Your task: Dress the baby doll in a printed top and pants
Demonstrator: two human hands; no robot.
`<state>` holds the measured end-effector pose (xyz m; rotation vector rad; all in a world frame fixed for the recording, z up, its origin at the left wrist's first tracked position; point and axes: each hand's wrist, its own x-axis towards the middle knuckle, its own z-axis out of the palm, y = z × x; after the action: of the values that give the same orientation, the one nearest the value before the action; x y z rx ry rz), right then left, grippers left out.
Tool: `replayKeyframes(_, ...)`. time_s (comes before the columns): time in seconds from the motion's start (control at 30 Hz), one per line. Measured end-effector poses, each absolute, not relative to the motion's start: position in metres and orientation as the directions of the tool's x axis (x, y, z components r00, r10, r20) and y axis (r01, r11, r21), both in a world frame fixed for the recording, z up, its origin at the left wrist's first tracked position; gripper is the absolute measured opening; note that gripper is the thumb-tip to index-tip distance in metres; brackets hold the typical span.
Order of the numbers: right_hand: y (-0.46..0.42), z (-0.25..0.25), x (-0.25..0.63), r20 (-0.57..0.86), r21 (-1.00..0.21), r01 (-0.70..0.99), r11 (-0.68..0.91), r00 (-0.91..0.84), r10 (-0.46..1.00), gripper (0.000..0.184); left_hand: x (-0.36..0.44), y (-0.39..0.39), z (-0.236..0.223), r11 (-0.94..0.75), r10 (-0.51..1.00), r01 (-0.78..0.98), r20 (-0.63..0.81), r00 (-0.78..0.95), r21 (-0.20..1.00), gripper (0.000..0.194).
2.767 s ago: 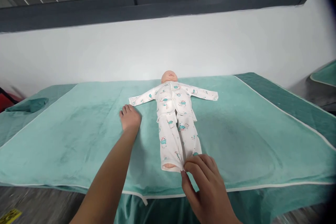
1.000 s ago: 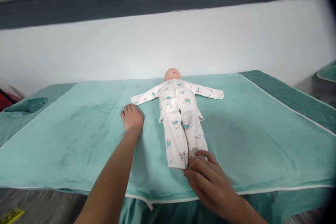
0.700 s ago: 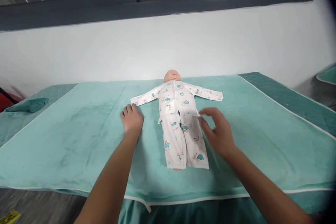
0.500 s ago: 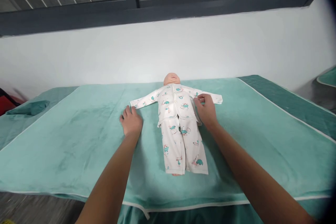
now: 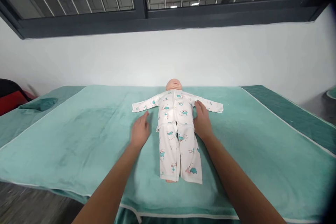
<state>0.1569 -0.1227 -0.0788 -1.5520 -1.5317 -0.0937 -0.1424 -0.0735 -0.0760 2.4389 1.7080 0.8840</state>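
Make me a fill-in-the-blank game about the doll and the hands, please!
1. The doll lies on its ____ on the green blanket.
2. Its jacket and trousers are mostly ____, with little printed pictures.
3. A bit of foot peeks out of the trouser leg on the picture's ____ side.
4. The person's left hand is farther from the jacket than the person's ____.

Missing words: back; white; left; right hand.

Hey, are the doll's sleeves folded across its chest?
No, the sleeves stretch out from the shirt, one to each side.
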Motion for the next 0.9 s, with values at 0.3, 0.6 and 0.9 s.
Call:
replayKeyframes(0.3, -0.132, -0.081, 0.159, 0.355, -0.571, 0.814, 0.104, 0.131, 0.925, 0.052, -0.116, -0.137, -0.070, -0.578, 0.815, 0.656, 0.364, 0.450, 0.484, 0.051)
replayKeyframes(0.6, -0.172, -0.072, 0.147, 0.314, -0.776, 0.627, 0.067, 0.292, 0.903, 0.034, -0.120, -0.120, -0.070, -0.503, 0.863, 0.562, 0.349, 0.365, 0.656, 0.027)
replayKeyframes(0.9, -0.201, -0.082, 0.139, 0.440, -0.675, 0.713, 0.188, 0.185, 0.879, 0.033, -0.112, -0.105, -0.067, -0.322, 0.944, 0.616, 0.297, 0.145, 0.719, 0.024)
